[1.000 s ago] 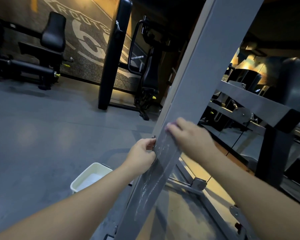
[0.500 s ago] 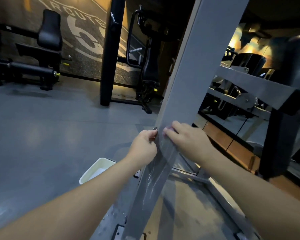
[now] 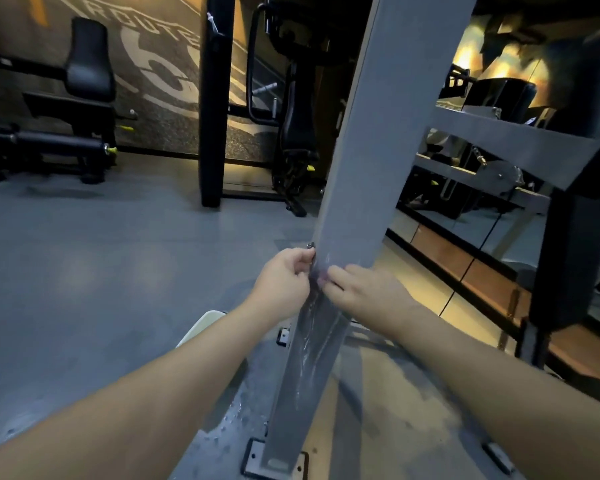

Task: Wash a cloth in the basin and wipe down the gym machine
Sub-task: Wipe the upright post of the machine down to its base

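Two hands (left hand (image 3: 284, 277), right hand (image 3: 364, 292)) on leaning upright post (image 3: 371, 161), wet below.

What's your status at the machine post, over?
Both hands, left hand and right hand, pressed to the grey post. Wet streaks below them. Cloth not clearly visible. Basin behind left forearm. Nothing blocking.

This is a gym: black workout machines with padded seats (image 3: 90, 57) are standing on the grey floor (image 3: 84, 265), a big grey metal machine frame (image 3: 378, 140) is leaning up close, and a big road sign picture (image 3: 160, 64) is covering the wall.
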Motion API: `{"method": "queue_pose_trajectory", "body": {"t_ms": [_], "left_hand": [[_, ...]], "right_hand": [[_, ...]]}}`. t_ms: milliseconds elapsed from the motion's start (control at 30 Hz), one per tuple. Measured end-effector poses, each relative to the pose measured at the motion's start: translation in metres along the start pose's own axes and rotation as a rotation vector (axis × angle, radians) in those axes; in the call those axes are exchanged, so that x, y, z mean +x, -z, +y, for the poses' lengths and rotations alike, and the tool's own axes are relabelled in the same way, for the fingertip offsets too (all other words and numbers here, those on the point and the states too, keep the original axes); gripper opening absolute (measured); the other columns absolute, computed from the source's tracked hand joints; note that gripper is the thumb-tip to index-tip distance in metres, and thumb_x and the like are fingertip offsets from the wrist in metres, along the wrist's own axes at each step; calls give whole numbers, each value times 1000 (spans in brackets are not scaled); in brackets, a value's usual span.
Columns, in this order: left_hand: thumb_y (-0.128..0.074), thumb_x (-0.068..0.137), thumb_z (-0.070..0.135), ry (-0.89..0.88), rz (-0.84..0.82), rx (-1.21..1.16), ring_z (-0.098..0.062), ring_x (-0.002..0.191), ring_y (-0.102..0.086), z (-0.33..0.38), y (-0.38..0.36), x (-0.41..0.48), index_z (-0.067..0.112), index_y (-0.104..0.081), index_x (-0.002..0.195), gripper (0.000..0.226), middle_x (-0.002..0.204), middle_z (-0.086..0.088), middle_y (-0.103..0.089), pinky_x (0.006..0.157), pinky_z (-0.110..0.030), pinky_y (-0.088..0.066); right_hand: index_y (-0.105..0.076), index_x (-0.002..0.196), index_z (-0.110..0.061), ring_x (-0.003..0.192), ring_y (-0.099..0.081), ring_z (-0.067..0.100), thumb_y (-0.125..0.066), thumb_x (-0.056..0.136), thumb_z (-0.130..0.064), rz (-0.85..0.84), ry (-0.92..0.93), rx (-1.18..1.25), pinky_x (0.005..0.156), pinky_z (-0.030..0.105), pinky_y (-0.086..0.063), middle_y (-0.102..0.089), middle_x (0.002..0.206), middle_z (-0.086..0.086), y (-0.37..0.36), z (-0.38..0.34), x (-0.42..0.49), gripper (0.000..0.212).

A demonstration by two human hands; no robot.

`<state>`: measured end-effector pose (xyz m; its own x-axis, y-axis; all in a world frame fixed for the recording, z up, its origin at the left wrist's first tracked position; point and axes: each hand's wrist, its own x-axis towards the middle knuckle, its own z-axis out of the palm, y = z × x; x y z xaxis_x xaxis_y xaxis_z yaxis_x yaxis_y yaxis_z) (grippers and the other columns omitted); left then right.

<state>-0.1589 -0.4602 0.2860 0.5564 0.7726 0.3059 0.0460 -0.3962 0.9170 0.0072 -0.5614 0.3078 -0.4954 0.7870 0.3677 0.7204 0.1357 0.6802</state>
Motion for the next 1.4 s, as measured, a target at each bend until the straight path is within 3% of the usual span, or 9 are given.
{"method": "queue_pose_trajectory", "body": {"t_ms": [233, 467, 567, 733, 900, 967, 1133, 1267, 1400], "left_hand": [[-42, 89, -14, 5, 41, -19, -12, 108, -69, -3, -2, 4, 25, -69, 112, 52, 104, 8, -73, 103, -32, -52], [-42, 86, -9, -25, -7, 29, -8, 112, -68, -1, 0, 0, 13, -69, 129, 55, 119, 4, -73, 106, -27, -49], [-41, 87, -7, -22, 6, 49, -15, 113, -68, 3, 2, 0, 17, -71, 125, 54, 110, 7, -73, 105, -33, -50], [-41, 88, -8, -20, 12, 44, -8, 110, -68, 1, 1, 0, 23, -72, 122, 56, 106, 13, -73, 103, -31, -51], [-38, 82, 4, 4, -51, 44, -5, 117, -65, 0, 2, -1, 20, -66, 133, 60, 126, 4, -70, 105, -29, -50], [-35, 85, -7, -10, -61, 46, -5, 115, -65, 6, 2, -6, 23, -67, 128, 61, 129, -2, -68, 95, -16, -50], [-30, 87, -13, -36, -44, 76, 8, 103, -58, 18, -3, -11, 35, -61, 115, 64, 129, -3, -53, 75, 1, -42], [-40, 95, -9, 0, -9, 7, 10, 101, -59, 10, -10, -13, 25, -55, 133, 53, 139, 2, -45, 73, -6, -50], [-53, 95, 3, -14, 4, 10, 14, 106, -57, -8, -14, -14, 34, -45, 140, 55, 139, 8, -50, 98, -29, -54]], "right_hand": [[-66, 121, -12, 74, -60, 28, -52, 107, -18, 225, -415, 53, 44, 36, -49, -61, 101, 6, 17, 14, 22, 21], [-69, 104, -10, 58, -52, 24, -70, 84, -8, 34, -131, -9, 39, 30, -24, -53, 85, 4, -9, -14, 4, 20], [-65, 111, -13, 67, -59, 26, -52, 98, -15, 116, -232, 32, 38, 30, -35, -56, 95, 6, 25, 20, 22, 19], [-62, 130, -11, 78, -62, 27, -63, 100, -9, 245, -472, 58, 44, 36, -52, -61, 107, 5, 9, 10, 26, 30], [-69, 117, -10, 63, -55, 23, -81, 82, -10, 83, -254, 68, 42, 28, -26, -57, 90, 4, -15, -19, -4, 37], [-68, 111, -14, 62, -55, 23, -84, 77, -11, 17, -202, 66, 43, 27, -21, -54, 89, 4, 1, -3, 1, 38], [-62, 123, -18, 87, -62, 27, -54, 102, -19, 223, -488, 124, 50, 36, -52, -55, 109, 6, 50, 51, 24, 22], [-58, 134, -13, 94, -64, 29, -53, 103, -12, 244, -530, 206, 60, 41, -58, -57, 117, 7, 15, 24, 5, 32], [-64, 126, -7, 82, -63, 31, -76, 87, -4, 121, -429, 249, 50, 36, -49, -60, 104, 10, -37, -43, -45, 41]]}}
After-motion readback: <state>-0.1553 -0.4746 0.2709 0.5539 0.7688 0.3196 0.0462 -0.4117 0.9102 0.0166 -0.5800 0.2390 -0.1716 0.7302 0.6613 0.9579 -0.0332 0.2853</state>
